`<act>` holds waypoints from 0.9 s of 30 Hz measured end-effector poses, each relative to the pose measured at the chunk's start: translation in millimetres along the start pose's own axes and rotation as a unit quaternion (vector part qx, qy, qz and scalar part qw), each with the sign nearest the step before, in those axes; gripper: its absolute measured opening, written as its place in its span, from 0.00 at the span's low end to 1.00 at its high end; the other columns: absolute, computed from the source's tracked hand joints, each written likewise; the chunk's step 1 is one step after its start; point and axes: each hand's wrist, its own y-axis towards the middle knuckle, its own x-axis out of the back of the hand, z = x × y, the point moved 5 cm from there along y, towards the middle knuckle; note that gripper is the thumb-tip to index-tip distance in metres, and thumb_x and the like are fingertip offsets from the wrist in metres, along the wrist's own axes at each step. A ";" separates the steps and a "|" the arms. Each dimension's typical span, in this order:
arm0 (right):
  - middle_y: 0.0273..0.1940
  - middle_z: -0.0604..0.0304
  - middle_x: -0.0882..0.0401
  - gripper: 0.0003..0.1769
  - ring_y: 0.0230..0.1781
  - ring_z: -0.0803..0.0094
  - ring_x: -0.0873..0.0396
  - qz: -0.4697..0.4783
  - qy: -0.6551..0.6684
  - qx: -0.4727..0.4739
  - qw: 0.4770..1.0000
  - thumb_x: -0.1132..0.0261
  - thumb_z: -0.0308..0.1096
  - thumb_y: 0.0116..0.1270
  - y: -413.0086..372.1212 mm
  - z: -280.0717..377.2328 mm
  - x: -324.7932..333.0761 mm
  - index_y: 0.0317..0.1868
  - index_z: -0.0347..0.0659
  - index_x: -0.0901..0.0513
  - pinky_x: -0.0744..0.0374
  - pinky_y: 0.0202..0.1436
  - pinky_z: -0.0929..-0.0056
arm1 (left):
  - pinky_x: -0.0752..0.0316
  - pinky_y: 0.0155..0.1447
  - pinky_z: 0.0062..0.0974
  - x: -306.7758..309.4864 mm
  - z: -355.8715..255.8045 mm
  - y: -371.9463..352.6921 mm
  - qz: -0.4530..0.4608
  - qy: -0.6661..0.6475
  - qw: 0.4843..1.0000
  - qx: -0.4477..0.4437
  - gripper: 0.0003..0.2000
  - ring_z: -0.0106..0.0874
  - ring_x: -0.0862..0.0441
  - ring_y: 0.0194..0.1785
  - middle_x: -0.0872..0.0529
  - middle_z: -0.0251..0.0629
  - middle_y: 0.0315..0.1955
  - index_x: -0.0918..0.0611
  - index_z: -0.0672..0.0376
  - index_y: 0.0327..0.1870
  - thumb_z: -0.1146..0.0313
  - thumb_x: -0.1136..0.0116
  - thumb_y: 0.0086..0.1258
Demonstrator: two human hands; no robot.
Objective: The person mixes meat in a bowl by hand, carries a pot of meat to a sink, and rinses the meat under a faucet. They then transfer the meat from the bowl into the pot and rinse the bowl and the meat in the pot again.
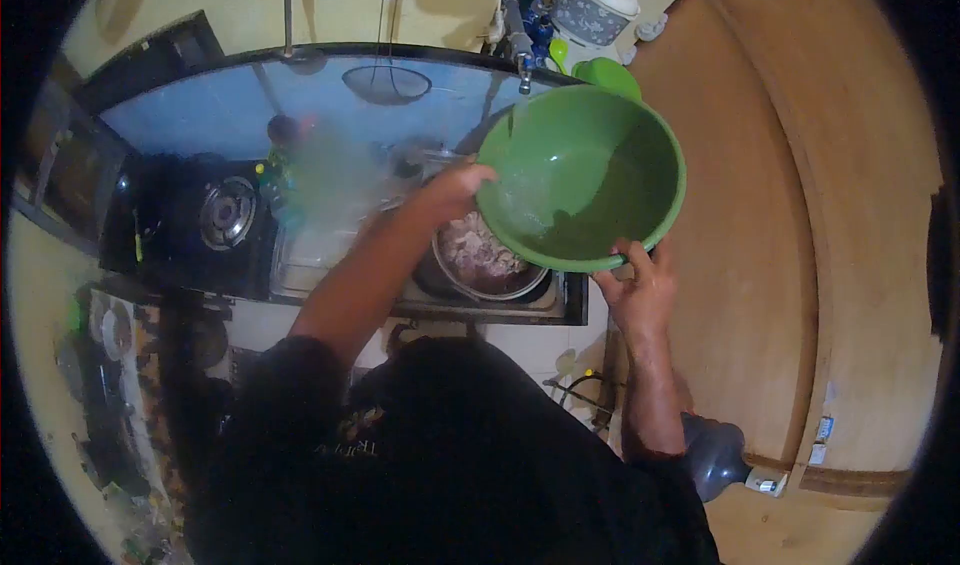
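Note:
A large green basin [600, 180] is held up under the tap [524, 73], tilted so its inside faces me. Water seems to run from the tap into it. At the basin's left rim, my left hand [458, 190] is closed on the edge. My right hand [638, 280] grips the lower right rim, thumb and fingers around it. Below the basin, in the sink, sits a round metal pot [490, 290] holding pale and pinkish pieces that look like raw meat. The basin covers part of the pot.
A black gas stove [228, 215] stands at the left, beside a steel drainboard [300, 270]. A strainer [388, 85] hangs on the wall. A patterned rice cooker [592, 10] stands at the back right. Wooden panelling [720, 215] borders the right side. A large bottle [712, 457] lies at lower right.

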 end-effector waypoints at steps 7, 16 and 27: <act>0.45 0.50 0.26 0.22 0.31 0.61 0.19 0.050 0.018 -0.054 0.997 0.23 0.33 0.42 -17.7 -7.6 -4.1 0.39 0.43 0.21 0.20 0.27 0.67 | 0.23 0.43 0.40 4.1 -32.9 50.3 -0.167 0.651 0.739 -0.049 0.21 0.38 0.17 0.37 0.16 0.41 0.40 0.22 0.64 0.50 0.56 0.45 0.64; 0.42 0.52 0.22 0.20 0.37 0.65 0.20 0.021 0.135 -0.110 0.985 0.26 0.24 0.44 -19.5 -17.9 8.2 0.40 0.39 0.22 0.18 0.36 0.72 | 0.22 0.42 0.27 -3.2 -40.3 52.9 -0.036 0.101 0.993 0.056 0.15 0.29 0.18 0.36 0.16 0.39 0.36 0.20 0.65 0.43 0.61 0.51 0.70; 0.38 0.64 0.26 0.19 0.44 0.73 0.26 0.161 0.322 -0.120 0.925 0.29 0.17 0.45 12.9 -39.7 -0.2 0.39 0.37 0.25 0.26 0.54 0.73 | 0.23 0.47 0.32 30.1 -50.2 -17.4 -0.023 0.075 0.997 -0.024 0.13 0.31 0.19 0.40 0.18 0.39 0.39 0.23 0.61 0.47 0.65 0.47 0.66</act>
